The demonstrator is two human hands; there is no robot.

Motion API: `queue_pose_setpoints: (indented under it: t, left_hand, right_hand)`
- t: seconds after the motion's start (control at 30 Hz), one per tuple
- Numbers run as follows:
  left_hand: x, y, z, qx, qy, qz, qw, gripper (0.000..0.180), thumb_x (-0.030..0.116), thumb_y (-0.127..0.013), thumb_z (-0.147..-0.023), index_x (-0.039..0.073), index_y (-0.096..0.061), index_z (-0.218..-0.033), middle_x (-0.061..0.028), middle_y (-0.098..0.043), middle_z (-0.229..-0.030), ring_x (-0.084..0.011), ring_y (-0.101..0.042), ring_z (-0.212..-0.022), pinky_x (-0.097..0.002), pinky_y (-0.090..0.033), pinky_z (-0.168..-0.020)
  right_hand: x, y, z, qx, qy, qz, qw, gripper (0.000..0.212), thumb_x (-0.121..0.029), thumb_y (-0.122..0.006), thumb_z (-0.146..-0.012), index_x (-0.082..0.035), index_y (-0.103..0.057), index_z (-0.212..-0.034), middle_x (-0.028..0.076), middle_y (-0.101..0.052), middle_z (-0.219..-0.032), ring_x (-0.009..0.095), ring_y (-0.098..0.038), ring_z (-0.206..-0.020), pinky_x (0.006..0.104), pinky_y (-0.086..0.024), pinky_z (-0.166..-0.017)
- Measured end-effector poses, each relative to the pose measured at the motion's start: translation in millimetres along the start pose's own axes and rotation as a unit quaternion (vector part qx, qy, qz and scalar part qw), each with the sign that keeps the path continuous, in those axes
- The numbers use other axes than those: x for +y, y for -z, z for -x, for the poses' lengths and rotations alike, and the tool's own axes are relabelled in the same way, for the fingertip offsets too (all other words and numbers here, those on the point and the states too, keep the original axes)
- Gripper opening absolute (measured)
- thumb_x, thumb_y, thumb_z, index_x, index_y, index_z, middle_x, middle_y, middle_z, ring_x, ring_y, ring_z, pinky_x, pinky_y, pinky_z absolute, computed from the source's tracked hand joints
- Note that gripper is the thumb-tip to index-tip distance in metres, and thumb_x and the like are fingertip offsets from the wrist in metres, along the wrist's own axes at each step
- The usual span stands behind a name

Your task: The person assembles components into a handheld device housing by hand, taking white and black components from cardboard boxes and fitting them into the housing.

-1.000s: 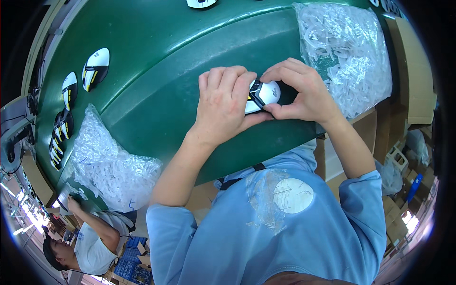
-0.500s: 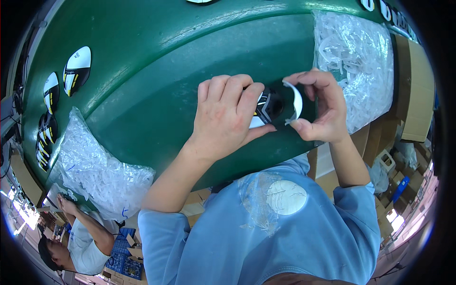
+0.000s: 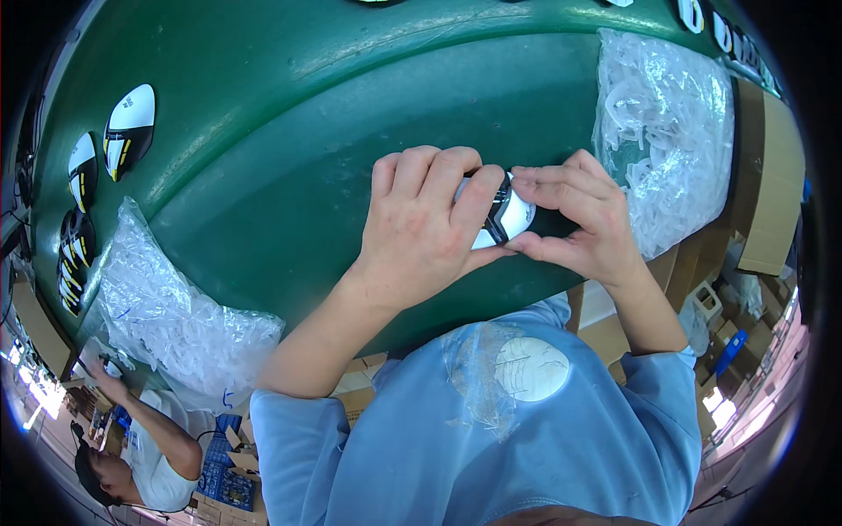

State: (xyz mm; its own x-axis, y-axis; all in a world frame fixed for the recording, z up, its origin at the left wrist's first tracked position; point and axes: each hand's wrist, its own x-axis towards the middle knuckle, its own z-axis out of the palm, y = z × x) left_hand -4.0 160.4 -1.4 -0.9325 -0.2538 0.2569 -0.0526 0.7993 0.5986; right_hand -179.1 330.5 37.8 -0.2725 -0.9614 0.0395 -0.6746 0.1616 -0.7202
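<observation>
My left hand (image 3: pixel 425 206) wraps over a black and white computer mouse (image 3: pixel 497 226) and holds it just above the green table; its fingers hide most of the body. A curved white cover piece (image 3: pixel 521 217) sits against the mouse's right end. My right hand (image 3: pixel 583 215) grips this cover, fingers on the far edge and thumb on the near edge. Both thumbs come close together at the near side. Whether the cover is fully seated I cannot tell.
A clear bag of white translucent parts (image 3: pixel 671 131) lies on the right, beside a cardboard box (image 3: pixel 772 175). Another such bag (image 3: pixel 180 320) is at the near left. Several mice (image 3: pixel 130 131) line the table's left side. A co-worker (image 3: pixel 158 456) works at lower left.
My right hand has moved left, bringing the white cover from a gap away onto the mouse's end. My left hand keeps its hold on the mouse.
</observation>
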Motion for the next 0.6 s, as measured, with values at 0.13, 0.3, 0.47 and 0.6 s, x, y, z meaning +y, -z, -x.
queue_pose_setpoints:
  t: [0.13, 0.3, 0.47, 0.6]
  left_hand:
    - [0, 3, 0, -0.004, 0.000, 0.006, 1.000, 0.073, 0.050, -0.095, -0.067, 0.012, -0.068, -0.123, -0.0057, -0.063, -0.121, -0.0300, -0.057, -0.111, -0.0456, -0.042, -0.093]
    - [1, 7, -7, -0.042, -0.018, 0.007, 0.999, 0.079, 0.055, -0.093, -0.068, 0.011, -0.068, -0.129, -0.0070, -0.063, -0.124, -0.0315, -0.056, -0.114, -0.0469, -0.040, -0.095]
    - [-5, 4, -7, -0.023, -0.044, -0.005, 0.999, 0.079, 0.050, -0.093, -0.070, 0.011, -0.066, -0.133, -0.0079, -0.063, -0.128, -0.0313, -0.057, -0.117, -0.0476, -0.040, -0.096]
    - [-3, 4, -6, -0.032, -0.045, -0.007, 0.998, 0.077, 0.041, -0.093, -0.072, 0.011, -0.064, -0.136, -0.0099, -0.064, -0.130, -0.0336, -0.057, -0.118, -0.0488, -0.040, -0.097]
  right_hand:
    - [1, 0, -1, -0.015, 0.016, 0.023, 1.000, 0.051, -0.027, -0.093, -0.074, -0.007, -0.080, -0.119, 0.007, -0.078, -0.119, 0.024, -0.066, -0.093, 0.0331, -0.054, -0.080]
    - [8, 0, 6, -0.004, 0.012, 0.035, 0.999, 0.050, -0.031, -0.091, -0.078, -0.008, -0.080, -0.121, 0.006, -0.077, -0.118, 0.025, -0.065, -0.093, 0.0350, -0.053, -0.081]
    - [16, 1, -3, 0.000, 0.100, 0.068, 0.993, 0.048, -0.033, -0.088, -0.083, -0.011, -0.078, -0.125, 0.005, -0.078, -0.114, 0.026, -0.061, -0.088, 0.0367, -0.051, -0.084]
    - [13, -6, 11, 0.029, 0.074, 0.054, 0.995, 0.049, -0.033, -0.087, -0.083, -0.011, -0.077, -0.126, 0.004, -0.078, -0.112, 0.027, -0.061, -0.088, 0.0388, -0.052, -0.083]
